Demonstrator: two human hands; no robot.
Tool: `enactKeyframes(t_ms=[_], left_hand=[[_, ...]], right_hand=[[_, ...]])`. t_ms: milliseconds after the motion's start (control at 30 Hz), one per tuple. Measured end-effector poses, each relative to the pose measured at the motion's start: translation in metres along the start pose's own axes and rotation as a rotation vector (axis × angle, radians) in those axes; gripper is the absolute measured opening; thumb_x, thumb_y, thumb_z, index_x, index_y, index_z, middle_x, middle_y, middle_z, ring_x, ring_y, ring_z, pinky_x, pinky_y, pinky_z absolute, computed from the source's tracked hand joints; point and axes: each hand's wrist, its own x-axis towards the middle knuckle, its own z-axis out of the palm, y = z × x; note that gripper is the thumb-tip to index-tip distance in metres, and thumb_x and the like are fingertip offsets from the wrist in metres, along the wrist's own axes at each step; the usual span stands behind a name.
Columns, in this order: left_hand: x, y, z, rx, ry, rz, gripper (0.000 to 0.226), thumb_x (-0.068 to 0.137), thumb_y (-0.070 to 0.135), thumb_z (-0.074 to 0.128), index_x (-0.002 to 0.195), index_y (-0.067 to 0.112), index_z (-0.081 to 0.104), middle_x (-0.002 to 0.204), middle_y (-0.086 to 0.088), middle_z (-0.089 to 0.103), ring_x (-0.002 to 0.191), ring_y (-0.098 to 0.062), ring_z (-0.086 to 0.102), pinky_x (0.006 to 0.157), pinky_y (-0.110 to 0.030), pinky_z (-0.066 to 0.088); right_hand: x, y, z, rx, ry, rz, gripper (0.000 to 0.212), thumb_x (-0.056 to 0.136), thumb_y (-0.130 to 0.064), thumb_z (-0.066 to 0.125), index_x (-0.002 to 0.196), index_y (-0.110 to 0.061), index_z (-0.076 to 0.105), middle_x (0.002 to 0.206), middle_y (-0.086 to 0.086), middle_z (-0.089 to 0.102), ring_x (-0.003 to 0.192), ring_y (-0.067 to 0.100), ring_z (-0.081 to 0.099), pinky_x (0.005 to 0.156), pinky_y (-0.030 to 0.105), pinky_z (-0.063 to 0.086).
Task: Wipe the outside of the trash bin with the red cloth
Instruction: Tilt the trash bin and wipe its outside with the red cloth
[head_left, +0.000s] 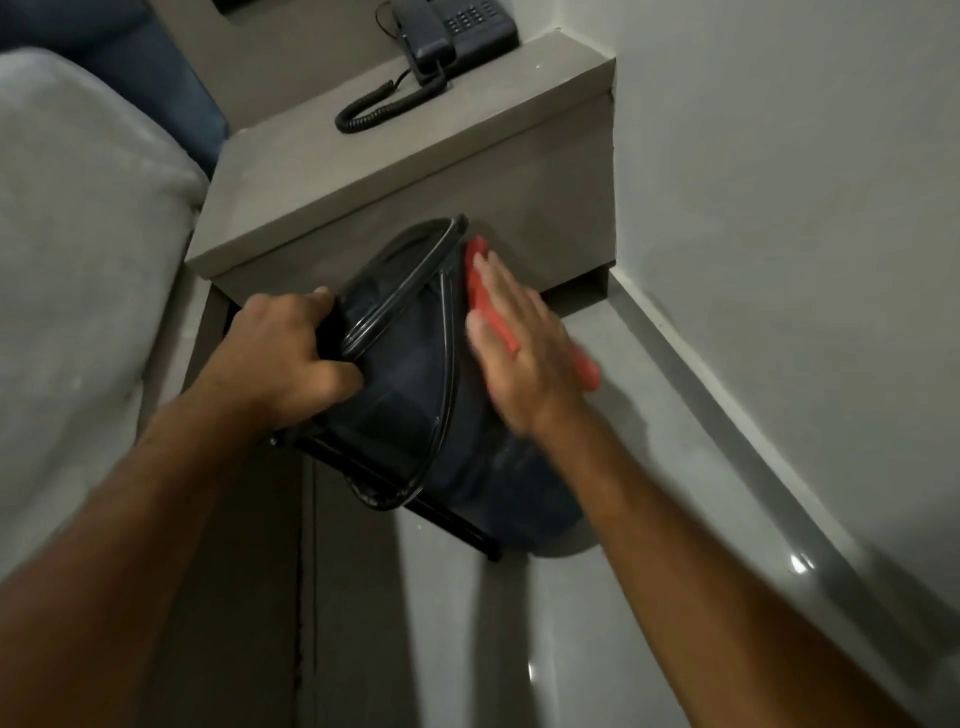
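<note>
The trash bin is dark, almost black, and it is tilted above the grey glossy floor, in front of a grey bedside table. Its open top, with a thin black wire rim, points up and to the left. A black bar of its frame shows below it, near the floor.

The left hand is clenched on the rim of the bin, at the left side, with the fingers curled over the edge, and it holds the bin in this tilted position.

The right hand lies flat with the fingers stretched out, and it presses the red cloth against the outer right wall of the bin. The cloth shows above the fingertips and also behind the hand, near the wrist. This hand is a little blurred.

On the bedside table stands a black telephone with a coiled cord. At the left there is a grey bed cover
</note>
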Motion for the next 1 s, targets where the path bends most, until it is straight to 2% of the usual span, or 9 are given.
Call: enactKeyframes(t_ms=[100, 200, 433, 533, 633, 733, 867, 933, 1000], left_hand=[[0.003, 0.001, 0.002, 0.033, -0.034, -0.024, 0.033, 0.050, 0.040, 0.060, 0.072, 0.016, 0.051, 0.055, 0.000, 0.048, 0.050, -0.019, 0.045, 0.046, -0.022, 0.026], [0.003, 0.001, 0.000, 0.019, -0.049, -0.008, 0.039, 0.051, 0.043, 0.059, 0.076, 0.013, 0.053, 0.058, -0.005, 0.052, 0.054, -0.025, 0.050, 0.047, -0.026, 0.031], [0.014, 0.001, -0.006, 0.049, -0.103, 0.070, 0.059, 0.042, 0.060, 0.048, 0.076, 0.013, 0.058, 0.058, -0.005, 0.054, 0.054, -0.025, 0.052, 0.049, -0.028, 0.038], [0.015, -0.005, -0.009, 0.065, -0.135, 0.071, 0.049, 0.036, 0.057, 0.050, 0.066, 0.018, 0.055, 0.053, -0.001, 0.052, 0.051, -0.020, 0.050, 0.047, -0.026, 0.036], [0.013, -0.004, -0.010, 0.048, -0.144, 0.077, 0.043, 0.040, 0.057, 0.051, 0.066, 0.023, 0.051, 0.052, 0.002, 0.051, 0.050, -0.018, 0.049, 0.047, -0.026, 0.035], [0.014, 0.005, -0.008, 0.043, -0.120, 0.092, 0.041, 0.049, 0.054, 0.056, 0.073, 0.021, 0.053, 0.056, 0.002, 0.050, 0.050, -0.014, 0.048, 0.045, -0.023, 0.029], [0.018, 0.013, -0.005, 0.047, -0.077, 0.113, 0.043, 0.052, 0.050, 0.059, 0.076, 0.015, 0.055, 0.056, 0.000, 0.051, 0.051, -0.018, 0.049, 0.044, -0.024, 0.030], [0.018, 0.011, -0.004, 0.052, -0.075, 0.092, 0.048, 0.051, 0.051, 0.059, 0.078, 0.012, 0.056, 0.057, -0.003, 0.051, 0.052, -0.022, 0.049, 0.046, -0.026, 0.031], [0.015, 0.008, -0.005, 0.052, -0.064, 0.072, 0.050, 0.048, 0.051, 0.060, 0.078, 0.011, 0.057, 0.056, -0.003, 0.051, 0.053, -0.024, 0.049, 0.047, -0.027, 0.031]], right_hand=[[-0.091, 0.000, 0.016, -0.355, 0.004, -0.286, 0.059, 0.093, -0.049, 0.050, 0.147, -0.024, 0.047, 0.165, 0.006, 0.035, 0.151, 0.039, 0.027, 0.114, 0.063, 0.027], [-0.126, 0.000, 0.034, -0.468, -0.017, -0.391, 0.051, 0.090, -0.047, 0.062, 0.138, -0.032, 0.059, 0.158, 0.001, 0.047, 0.149, 0.039, 0.027, 0.110, 0.067, 0.029], [-0.070, -0.019, 0.056, -0.489, -0.001, -0.591, 0.073, 0.093, -0.044, 0.056, 0.159, -0.028, 0.030, 0.169, 0.004, 0.024, 0.157, 0.037, 0.002, 0.119, 0.067, -0.003], [-0.100, 0.004, 0.064, -0.515, -0.203, -0.770, 0.068, 0.095, -0.026, 0.060, 0.157, -0.012, 0.035, 0.165, 0.009, 0.035, 0.156, 0.030, 0.013, 0.122, 0.059, -0.011], [-0.148, 0.055, 0.049, -0.762, -0.297, -0.910, 0.055, 0.100, -0.027, 0.052, 0.153, -0.014, 0.044, 0.160, 0.002, 0.044, 0.153, 0.024, 0.023, 0.126, 0.054, -0.001], [-0.157, 0.077, 0.032, -0.680, -0.113, -0.705, 0.057, 0.098, -0.041, 0.055, 0.152, -0.027, 0.045, 0.165, -0.006, 0.032, 0.154, 0.028, 0.018, 0.110, 0.049, 0.033], [-0.102, 0.059, 0.022, -0.388, 0.157, -0.206, 0.067, 0.100, -0.055, 0.041, 0.160, -0.028, 0.028, 0.167, 0.007, 0.030, 0.152, 0.034, 0.027, 0.120, 0.052, 0.022], [-0.072, 0.066, 0.002, -0.137, 0.122, 0.086, 0.062, 0.103, -0.058, 0.029, 0.159, -0.034, 0.027, 0.163, -0.001, 0.037, 0.150, 0.018, 0.033, 0.122, 0.036, 0.022], [-0.054, 0.087, -0.017, 0.165, 0.018, 0.402, 0.055, 0.102, -0.059, 0.026, 0.153, -0.041, 0.037, 0.158, -0.009, 0.045, 0.144, 0.013, 0.041, 0.117, 0.033, 0.032]])
